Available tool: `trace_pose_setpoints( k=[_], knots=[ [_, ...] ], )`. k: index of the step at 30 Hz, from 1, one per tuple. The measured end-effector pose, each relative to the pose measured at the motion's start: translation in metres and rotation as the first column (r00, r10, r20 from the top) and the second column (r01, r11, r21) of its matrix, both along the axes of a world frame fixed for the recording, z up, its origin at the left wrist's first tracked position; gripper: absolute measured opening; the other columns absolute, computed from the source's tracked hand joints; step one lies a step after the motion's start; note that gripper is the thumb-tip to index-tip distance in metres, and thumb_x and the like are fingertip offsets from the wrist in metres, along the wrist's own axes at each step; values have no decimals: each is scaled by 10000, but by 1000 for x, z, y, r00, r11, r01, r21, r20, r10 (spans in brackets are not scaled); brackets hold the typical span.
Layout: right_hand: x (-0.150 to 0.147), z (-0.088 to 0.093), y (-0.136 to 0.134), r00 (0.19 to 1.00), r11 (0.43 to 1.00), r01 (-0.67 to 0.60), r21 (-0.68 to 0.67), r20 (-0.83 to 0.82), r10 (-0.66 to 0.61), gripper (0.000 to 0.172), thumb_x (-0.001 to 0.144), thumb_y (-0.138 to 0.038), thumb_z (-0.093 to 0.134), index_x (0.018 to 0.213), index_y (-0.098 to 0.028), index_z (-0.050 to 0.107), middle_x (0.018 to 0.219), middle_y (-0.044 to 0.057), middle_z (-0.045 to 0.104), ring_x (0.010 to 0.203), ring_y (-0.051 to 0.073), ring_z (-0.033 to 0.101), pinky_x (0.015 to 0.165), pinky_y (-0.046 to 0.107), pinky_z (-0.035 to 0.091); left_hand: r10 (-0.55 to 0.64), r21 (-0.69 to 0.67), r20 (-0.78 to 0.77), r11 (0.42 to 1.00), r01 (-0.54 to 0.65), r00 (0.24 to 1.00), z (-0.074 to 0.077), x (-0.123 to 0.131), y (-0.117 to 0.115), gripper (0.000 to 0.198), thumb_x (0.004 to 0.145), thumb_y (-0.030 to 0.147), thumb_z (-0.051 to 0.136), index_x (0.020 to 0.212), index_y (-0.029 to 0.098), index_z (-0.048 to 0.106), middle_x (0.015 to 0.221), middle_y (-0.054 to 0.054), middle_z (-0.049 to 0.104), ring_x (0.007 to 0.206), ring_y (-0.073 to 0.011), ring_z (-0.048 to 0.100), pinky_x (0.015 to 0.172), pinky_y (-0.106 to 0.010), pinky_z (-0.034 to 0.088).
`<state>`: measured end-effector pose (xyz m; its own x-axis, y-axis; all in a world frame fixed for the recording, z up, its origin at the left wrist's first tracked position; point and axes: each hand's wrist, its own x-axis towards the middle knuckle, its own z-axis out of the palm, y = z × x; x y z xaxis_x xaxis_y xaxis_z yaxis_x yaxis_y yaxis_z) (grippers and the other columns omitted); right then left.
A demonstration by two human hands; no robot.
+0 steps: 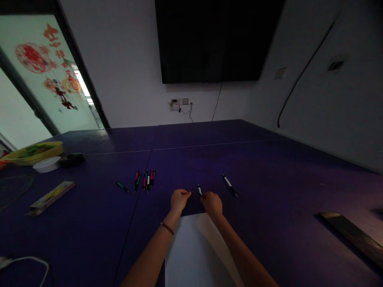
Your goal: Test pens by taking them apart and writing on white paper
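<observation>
A black-and-white pen (200, 189) sticks out past the fingers of my right hand (212, 203), which is closed on its near end. To the left, my left hand (180, 199) is closed in a pinch just beyond the paper; whether anything sits between its fingertips is hidden. White paper (191, 251) lies under my forearms, its right side lifted or curled beside the right arm. Another white pen with black ends (229, 185) rests on the table to the right. Several coloured pens (149, 180) are grouped to the left, with a green pen (122, 186) lying apart.
The purple table (185, 159) has seams across it. On the left are a long narrow box (52, 198), a yellow basket (56, 148), a white round lid or dish (47, 164), a black roundish object (72, 160) and a white cable (30, 258). A phone-like dark slab (353, 235) lies right.
</observation>
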<state>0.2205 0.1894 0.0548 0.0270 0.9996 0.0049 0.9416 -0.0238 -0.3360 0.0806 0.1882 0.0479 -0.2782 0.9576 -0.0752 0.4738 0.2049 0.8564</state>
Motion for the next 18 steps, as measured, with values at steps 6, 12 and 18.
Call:
trace_pose_setpoints(
  k=[6, 12, 18],
  knots=[
    [-4, -4, 15, 1000, 1000, 1, 31, 16, -2, 238, 781, -258, 466, 866, -171, 672, 867, 103, 671, 853, 201, 592, 676, 251, 391, -25, -68, -173, 998, 14, 985, 5, 10, -5, 102, 689, 275, 590, 706, 204, 662, 767, -49, 675, 725, -157, 605, 604, -227, 378],
    [-8, 0, 31, 1000, 999, 11, 52, 4, -12, 253, 801, -234, 434, 862, -137, 660, 878, 120, 666, 826, 180, 602, 659, 234, 387, -52, -122, -271, 992, 19, 961, 7, 29, -4, 135, 690, 292, 591, 753, 186, 645, 819, -96, 666, 780, -219, 609, 597, -265, 383],
    [-3, 16, 36, 998, 997, 50, 65, -37, -48, 290, 817, -302, 412, 882, -161, 657, 869, 105, 671, 811, 170, 609, 627, 227, 380, -82, -122, -345, 992, 42, 935, 6, 39, 7, 143, 690, 280, 595, 784, 181, 637, 841, -114, 660, 833, -234, 603, 633, -275, 392]
  ],
)
